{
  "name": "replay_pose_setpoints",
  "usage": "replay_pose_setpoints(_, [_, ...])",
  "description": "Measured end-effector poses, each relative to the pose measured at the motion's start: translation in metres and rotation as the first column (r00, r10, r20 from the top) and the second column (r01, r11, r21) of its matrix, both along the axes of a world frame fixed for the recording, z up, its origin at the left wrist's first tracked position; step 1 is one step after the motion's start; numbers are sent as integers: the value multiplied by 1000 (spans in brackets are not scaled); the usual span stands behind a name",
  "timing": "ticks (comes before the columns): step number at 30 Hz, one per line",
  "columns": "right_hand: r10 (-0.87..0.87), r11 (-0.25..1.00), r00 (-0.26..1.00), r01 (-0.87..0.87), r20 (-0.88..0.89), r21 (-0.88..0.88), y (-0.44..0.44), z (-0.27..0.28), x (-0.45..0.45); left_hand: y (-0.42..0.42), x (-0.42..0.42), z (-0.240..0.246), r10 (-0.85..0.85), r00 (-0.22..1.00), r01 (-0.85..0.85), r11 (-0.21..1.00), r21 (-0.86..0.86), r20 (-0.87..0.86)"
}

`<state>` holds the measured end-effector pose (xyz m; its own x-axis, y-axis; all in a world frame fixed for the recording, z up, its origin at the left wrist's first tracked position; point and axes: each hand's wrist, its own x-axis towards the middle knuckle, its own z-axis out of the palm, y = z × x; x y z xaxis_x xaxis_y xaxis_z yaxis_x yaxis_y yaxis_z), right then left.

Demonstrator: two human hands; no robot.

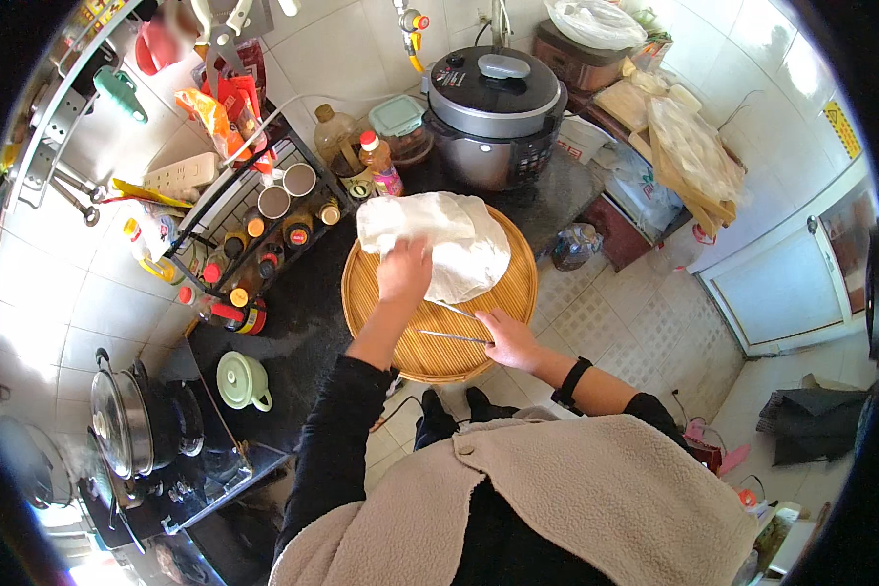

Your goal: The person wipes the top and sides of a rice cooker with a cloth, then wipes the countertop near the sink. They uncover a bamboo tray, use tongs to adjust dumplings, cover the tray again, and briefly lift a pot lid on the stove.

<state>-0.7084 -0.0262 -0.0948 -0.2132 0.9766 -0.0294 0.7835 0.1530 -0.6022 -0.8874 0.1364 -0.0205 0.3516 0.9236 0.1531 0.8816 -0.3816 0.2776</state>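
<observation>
A round woven bamboo tray [381, 344] lies on the dark counter before me. A white cloth [476, 264], partly folded over, covers its far part. My left hand [404, 272] is on the near left part of the cloth, slightly blurred; whether its fingers grip the fabric I cannot tell. My right hand [511, 340] is at the tray's near right edge, closed on a pair of metal tongs [454, 338]. The tongs' two arms are apart and point left, the upper one reaching the cloth's near edge. Nothing shows between their tips.
An electric pressure cooker [494, 117] stands beyond the tray, beside a red-capped bottle [381, 162]. Left are a rack of seasoning bottles [264, 242], a light green lidded cup [242, 379] and a glass-lidded pot [121, 425] on the stove. A cluttered wooden shelf [681, 168] stands right.
</observation>
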Motion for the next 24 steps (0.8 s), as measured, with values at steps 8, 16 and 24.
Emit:
replay_pose_setpoints(8, [15, 1000, 1000, -15, -13, 9, 0, -4, 1, -15, -19, -55, -29, 989, 20, 998, -62, -148])
replay_pose_setpoints(16, [30, 999, 999, -31, -43, -13, 3, -3, 4, 45, -10, 30, 212, 847, -229, 973, -26, 487])
replay_pose_setpoints(24, [2, 1000, 1000, -1, -26, 26, 2, -11, 2, -40, -3, -42, -116, 973, 100, 991, -91, -199])
